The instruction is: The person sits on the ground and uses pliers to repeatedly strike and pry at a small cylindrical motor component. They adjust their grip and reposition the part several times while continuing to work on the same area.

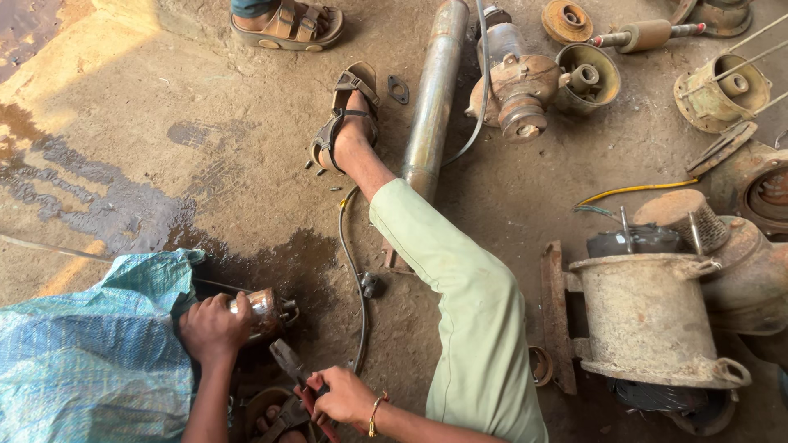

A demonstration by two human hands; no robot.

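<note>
Left hand point(212, 328) grips one small metal cylinder point(264, 312) beside a blue sack point(90, 353); right hand point(345, 395) clasps red-handled pliers point(300, 381).

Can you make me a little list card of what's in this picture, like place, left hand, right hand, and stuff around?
Place: dusty workshop floor with a dark wet patch
Left hand: grips a small round metal part
Right hand: holds red-handled pliers
Beside left hand: blue woven sack
Leg: stretched out in pale green trousers, sandal on the foot
Nearby: long metal pipe, big rusty motor housing, black cable
Someone else: another sandalled foot at the top edge
</note>
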